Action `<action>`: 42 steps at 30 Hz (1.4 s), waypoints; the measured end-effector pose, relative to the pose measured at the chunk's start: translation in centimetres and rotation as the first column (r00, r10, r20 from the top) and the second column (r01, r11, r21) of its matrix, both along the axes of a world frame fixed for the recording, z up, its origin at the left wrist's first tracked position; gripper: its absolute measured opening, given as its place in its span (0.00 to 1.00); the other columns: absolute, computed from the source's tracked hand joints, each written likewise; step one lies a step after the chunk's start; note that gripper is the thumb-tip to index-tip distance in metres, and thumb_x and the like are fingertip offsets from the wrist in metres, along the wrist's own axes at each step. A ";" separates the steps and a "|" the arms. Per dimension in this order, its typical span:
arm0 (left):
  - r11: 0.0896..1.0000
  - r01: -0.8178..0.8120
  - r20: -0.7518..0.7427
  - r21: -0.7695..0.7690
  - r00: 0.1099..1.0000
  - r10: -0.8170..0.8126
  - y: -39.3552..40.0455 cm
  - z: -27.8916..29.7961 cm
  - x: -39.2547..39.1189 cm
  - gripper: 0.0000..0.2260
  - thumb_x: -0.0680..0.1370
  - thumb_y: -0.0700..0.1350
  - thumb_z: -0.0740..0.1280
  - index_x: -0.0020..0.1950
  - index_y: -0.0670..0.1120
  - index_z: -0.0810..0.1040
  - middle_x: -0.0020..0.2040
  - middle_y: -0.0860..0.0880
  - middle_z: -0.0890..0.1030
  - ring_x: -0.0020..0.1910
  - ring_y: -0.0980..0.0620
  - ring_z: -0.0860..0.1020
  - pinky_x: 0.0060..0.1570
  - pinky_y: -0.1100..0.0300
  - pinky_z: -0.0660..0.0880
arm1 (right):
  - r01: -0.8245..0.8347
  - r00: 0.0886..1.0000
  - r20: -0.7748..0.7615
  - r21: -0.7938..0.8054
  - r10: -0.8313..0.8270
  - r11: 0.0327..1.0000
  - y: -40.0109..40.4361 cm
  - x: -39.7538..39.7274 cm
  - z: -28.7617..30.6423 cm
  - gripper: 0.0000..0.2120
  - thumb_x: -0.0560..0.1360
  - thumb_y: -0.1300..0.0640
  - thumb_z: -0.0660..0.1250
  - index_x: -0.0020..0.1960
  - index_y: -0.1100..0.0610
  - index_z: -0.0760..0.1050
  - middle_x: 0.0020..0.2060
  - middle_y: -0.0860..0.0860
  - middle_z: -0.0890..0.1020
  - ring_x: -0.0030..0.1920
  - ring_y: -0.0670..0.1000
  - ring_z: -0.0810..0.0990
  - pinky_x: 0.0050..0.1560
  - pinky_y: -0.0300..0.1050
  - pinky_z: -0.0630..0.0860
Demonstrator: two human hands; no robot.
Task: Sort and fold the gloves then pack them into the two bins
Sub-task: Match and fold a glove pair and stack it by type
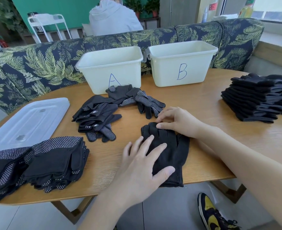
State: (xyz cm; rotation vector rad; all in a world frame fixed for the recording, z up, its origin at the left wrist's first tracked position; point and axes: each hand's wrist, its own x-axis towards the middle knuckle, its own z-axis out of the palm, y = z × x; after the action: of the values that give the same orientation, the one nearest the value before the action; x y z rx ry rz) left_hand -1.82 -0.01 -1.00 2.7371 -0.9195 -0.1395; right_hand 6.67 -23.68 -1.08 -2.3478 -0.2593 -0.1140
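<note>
Hands were smoothing a black glove pair (167, 151) at the near edge of the table (203, 103), ready for folding.

The left hand (142, 165) lay flat with straight, spread fingers on the cuff half, probably to keep the pair from sliding, while the right hand (175, 122) had its fingers curled and pinched the glove fingertips, it seemed to line them up. Loose dotted gloves (103, 113) waited in the middle, in front of bin A (110, 70); bin B (181, 63) stood beside it. As far as could be seen both bins held nothing. Folded dotted gloves (42, 161) were stacked at the left next to a lid (29, 120), and a plain folded stack (259, 98) at the right, so the two kinds were kept apart for packing.
</note>
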 end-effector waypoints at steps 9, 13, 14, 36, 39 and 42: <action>0.998 -0.032 0.043 0.057 0.999 0.029 0.0 -0.2 -0.5 0.36 0.74 0.75 0.38 0.81 0.66 0.45 0.83 0.60 0.40 0.81 0.54 0.37 0.79 0.46 0.37 | 0.007 1.000 -0.024 0.077 -0.005 0.997 0.1 0.1 -0.1 0.04 0.71 0.47 0.79 0.42 0.40 0.85 0.58 0.40 0.79 0.60 0.32 0.73 0.71 0.41 0.63; 0.998 -0.036 0.046 0.059 0.998 0.033 0.0 -0.4 -0.5 0.36 0.74 0.75 0.38 0.81 0.66 0.46 0.83 0.60 0.40 0.81 0.54 0.37 0.79 0.46 0.37 | 0.016 0.998 0.063 0.096 -0.022 0.995 0.4 -0.3 -0.4 0.03 0.72 0.52 0.79 0.45 0.46 0.86 0.59 0.44 0.80 0.59 0.33 0.71 0.58 0.20 0.61; 0.998 -0.037 0.042 0.057 0.999 0.035 0.0 -0.3 -0.4 0.35 0.75 0.75 0.40 0.81 0.66 0.46 0.83 0.60 0.40 0.81 0.54 0.37 0.79 0.46 0.37 | 0.008 0.997 0.073 0.091 -0.015 0.996 0.5 -0.3 -0.5 0.03 0.72 0.52 0.79 0.45 0.47 0.87 0.59 0.44 0.80 0.59 0.35 0.72 0.58 0.21 0.62; 0.998 -0.038 0.038 0.048 0.999 0.036 0.0 -0.2 -0.5 0.34 0.75 0.74 0.41 0.81 0.66 0.46 0.83 0.60 0.41 0.81 0.55 0.37 0.79 0.48 0.37 | 0.127 0.989 0.053 0.160 -0.137 0.979 0.3 -0.1 -0.6 0.06 0.78 0.56 0.73 0.42 0.51 0.82 0.54 0.42 0.81 0.45 0.36 0.80 0.56 0.39 0.74; 0.998 -0.039 0.045 0.050 0.998 0.037 0.0 -0.2 -0.5 0.33 0.76 0.74 0.42 0.81 0.66 0.46 0.83 0.60 0.40 0.81 0.55 0.37 0.79 0.48 0.37 | 0.134 0.987 0.075 0.093 -0.141 0.987 0.6 -0.1 -0.6 0.11 0.77 0.57 0.72 0.38 0.45 0.78 0.52 0.44 0.81 0.51 0.43 0.81 0.60 0.41 0.74; 0.998 -0.043 0.044 0.036 0.998 0.041 -0.1 -0.1 -0.6 0.33 0.78 0.73 0.45 0.81 0.65 0.46 0.83 0.58 0.40 0.81 0.55 0.37 0.79 0.48 0.37 | 0.153 0.985 0.075 0.072 -0.158 0.986 0.6 -0.1 -0.7 0.12 0.76 0.57 0.73 0.37 0.43 0.77 0.49 0.44 0.81 0.51 0.44 0.81 0.58 0.40 0.74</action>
State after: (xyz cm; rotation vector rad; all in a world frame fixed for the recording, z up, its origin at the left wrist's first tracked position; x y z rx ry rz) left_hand -2.46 -0.08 -1.08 2.8020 -0.8786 -0.0914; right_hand 6.54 -23.06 -1.77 -2.2988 -0.1086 -0.2889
